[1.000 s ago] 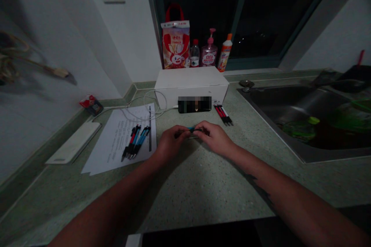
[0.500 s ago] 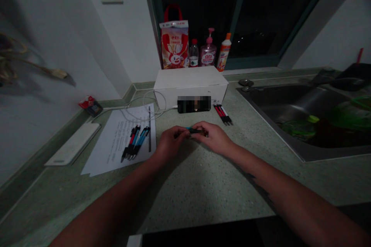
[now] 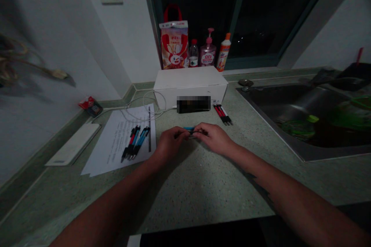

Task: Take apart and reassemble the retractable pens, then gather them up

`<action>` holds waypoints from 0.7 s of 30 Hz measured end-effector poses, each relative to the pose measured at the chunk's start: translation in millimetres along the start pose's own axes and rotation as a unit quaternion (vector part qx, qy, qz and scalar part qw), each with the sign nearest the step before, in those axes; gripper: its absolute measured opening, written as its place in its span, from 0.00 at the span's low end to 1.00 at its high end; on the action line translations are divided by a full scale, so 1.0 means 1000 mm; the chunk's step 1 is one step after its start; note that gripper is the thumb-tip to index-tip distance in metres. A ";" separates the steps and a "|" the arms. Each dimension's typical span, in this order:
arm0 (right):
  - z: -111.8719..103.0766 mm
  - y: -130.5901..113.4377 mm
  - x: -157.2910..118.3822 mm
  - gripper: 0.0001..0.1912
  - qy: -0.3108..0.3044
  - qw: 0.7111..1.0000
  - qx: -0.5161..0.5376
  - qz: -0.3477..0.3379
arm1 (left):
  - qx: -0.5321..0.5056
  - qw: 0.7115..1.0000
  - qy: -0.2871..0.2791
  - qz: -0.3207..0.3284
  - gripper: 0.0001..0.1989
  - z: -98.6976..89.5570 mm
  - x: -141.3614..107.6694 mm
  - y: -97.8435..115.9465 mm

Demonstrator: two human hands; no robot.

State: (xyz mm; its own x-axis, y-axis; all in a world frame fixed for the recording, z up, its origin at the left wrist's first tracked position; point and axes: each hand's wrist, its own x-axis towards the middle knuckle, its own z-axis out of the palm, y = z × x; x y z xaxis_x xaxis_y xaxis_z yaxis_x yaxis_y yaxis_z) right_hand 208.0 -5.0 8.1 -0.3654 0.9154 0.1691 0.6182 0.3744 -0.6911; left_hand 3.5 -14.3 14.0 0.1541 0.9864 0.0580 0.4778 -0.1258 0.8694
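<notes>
My left hand (image 3: 171, 141) and my right hand (image 3: 213, 136) meet fingertip to fingertip over the middle of the counter. Both are closed on small pen parts; a blue piece (image 3: 189, 128) and a thin dark piece show between them, partly hidden by the fingers. Left of my hands, several blue and red pens (image 3: 135, 142) with black grips lie on printed sheets (image 3: 116, 139). Several red and white pens (image 3: 222, 114) lie side by side beyond my right hand. A phone (image 3: 193, 105) with a blurred screen leans on a white box (image 3: 189, 79).
A white cable (image 3: 165, 112) runs from the phone over the paper. At far left lie a flat white object (image 3: 74, 144) and a small red packet (image 3: 90, 106). A bag (image 3: 174, 46) and bottles (image 3: 208, 54) stand behind the box. On the right is a sink (image 3: 266, 123).
My hands have barely moved. More of the blue piece shows between my fingertips, and the dark piece has shifted slightly. The phone screen looks darker.
</notes>
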 end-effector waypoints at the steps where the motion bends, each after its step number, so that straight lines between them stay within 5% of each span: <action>1: -0.001 0.000 0.000 0.05 -0.009 1.000 -0.007 -0.003 | 0.008 1.000 -0.004 0.002 0.10 0.000 0.000 -0.002; 6: -0.005 0.001 0.000 0.13 -0.025 0.996 -0.083 -0.017 | 0.101 0.993 -0.052 0.032 0.08 0.002 0.000 -0.007; 12: -0.007 0.005 -0.001 0.04 -0.024 0.990 -0.140 0.003 | 0.243 0.954 -0.125 0.120 0.04 0.006 -0.006 -0.006; 21: -0.002 0.007 0.001 0.06 -0.052 0.982 -0.179 0.023 | 0.306 0.948 -0.040 0.076 0.07 -0.002 0.008 -0.010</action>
State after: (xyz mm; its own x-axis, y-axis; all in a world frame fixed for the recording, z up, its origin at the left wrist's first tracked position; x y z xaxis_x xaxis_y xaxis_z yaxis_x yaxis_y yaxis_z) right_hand 213.9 -0.7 4.9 -0.3898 0.9191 0.0582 0.8333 0.3789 -0.4025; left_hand -1.5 -5.1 6.9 0.3148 0.9438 0.1011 0.8537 -0.3281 0.4044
